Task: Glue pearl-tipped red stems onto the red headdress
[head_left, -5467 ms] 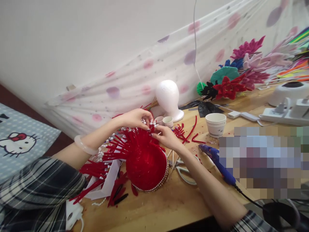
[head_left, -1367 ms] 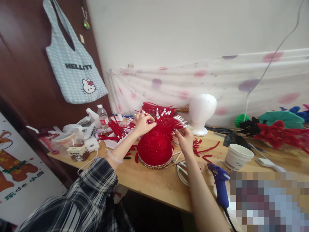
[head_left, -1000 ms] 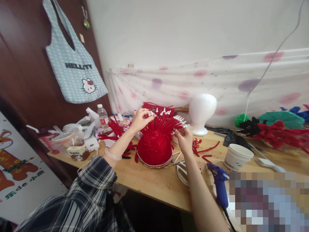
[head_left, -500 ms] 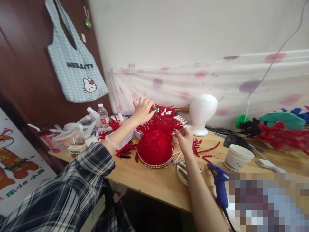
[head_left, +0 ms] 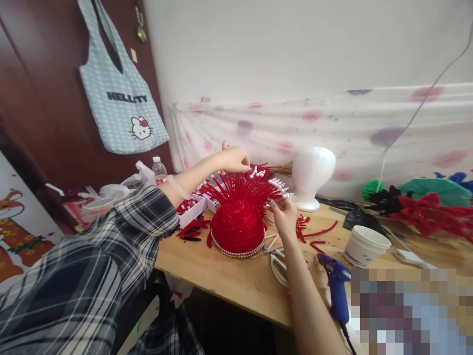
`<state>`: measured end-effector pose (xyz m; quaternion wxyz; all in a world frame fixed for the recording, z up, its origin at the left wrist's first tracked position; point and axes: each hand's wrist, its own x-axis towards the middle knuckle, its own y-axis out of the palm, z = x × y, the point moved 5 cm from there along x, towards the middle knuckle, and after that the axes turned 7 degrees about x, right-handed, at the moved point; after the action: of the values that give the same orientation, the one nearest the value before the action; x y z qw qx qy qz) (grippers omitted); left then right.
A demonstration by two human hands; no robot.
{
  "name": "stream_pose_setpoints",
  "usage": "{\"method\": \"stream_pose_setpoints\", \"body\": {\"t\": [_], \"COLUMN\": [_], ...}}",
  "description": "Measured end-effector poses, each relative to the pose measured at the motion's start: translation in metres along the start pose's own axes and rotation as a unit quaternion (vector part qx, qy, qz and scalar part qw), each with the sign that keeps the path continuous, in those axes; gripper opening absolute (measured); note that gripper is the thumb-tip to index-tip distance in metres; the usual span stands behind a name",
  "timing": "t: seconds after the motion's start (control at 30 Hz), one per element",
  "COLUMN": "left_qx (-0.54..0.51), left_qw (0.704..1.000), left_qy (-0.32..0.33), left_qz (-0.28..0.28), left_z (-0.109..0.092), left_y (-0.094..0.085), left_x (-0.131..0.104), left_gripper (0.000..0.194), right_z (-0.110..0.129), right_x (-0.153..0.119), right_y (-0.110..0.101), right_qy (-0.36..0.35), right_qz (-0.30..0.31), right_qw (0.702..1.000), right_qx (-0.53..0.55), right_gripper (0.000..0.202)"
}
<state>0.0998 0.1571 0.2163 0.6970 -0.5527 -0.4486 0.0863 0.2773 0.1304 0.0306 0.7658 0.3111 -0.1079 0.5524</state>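
Red dome-shaped headpiece w/ pearl-tipped red spikes [head_left: 238, 224] sits on wooden bench [head_left: 229, 281]. Left hand [head_left: 233, 159] above spikes, fingers curled, can't tell grip. Right hand [head_left: 284, 215] fingers pinching a pearl-tipped spike.

We see home craft corner, not factory. Wooden bench [head_left: 236, 281] stands against white wall, with dotted thin cloth [head_left: 332, 123] hung behind it. On bench we find handmade red headdress [head_left: 238, 222], white foam head form [head_left: 312, 172], blue glue gun [head_left: 337, 291], scissors [head_left: 277, 266], paper cups [head_left: 365, 244], and colourful pipe-cleaner flowers [head_left: 424, 207] at far right. Cartoon cat tote bag [head_left: 121, 108] hangs on dark wooden door [head_left: 40, 98], water bottle [head_left: 158, 170] nearby. We read this as hobby workshop inside somebody's room.
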Motion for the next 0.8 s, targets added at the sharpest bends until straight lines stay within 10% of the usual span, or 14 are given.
{"method": "stream_pose_setpoints", "body": {"t": [0.43,0.8], "left_qx": [0.053,-0.018], "left_qw": [0.996,0.997], "left_qy": [0.061,0.071], "left_qz": [0.029,0.013], "left_z": [-0.03,-0.05], "left_y": [-0.01,0.007], "left_x": [-0.046,-0.13], "left_gripper": [0.011,0.008], "right_z": [0.001,-0.001], "right_x": [-0.001,0.0], "right_y": [0.002,0.001], "right_qy": [0.007,0.003], "right_qz": [0.001,0.0], "right_qw": [1.0,1.0], "right_qx": [0.01,0.008], "right_gripper": [0.028,0.029]}}
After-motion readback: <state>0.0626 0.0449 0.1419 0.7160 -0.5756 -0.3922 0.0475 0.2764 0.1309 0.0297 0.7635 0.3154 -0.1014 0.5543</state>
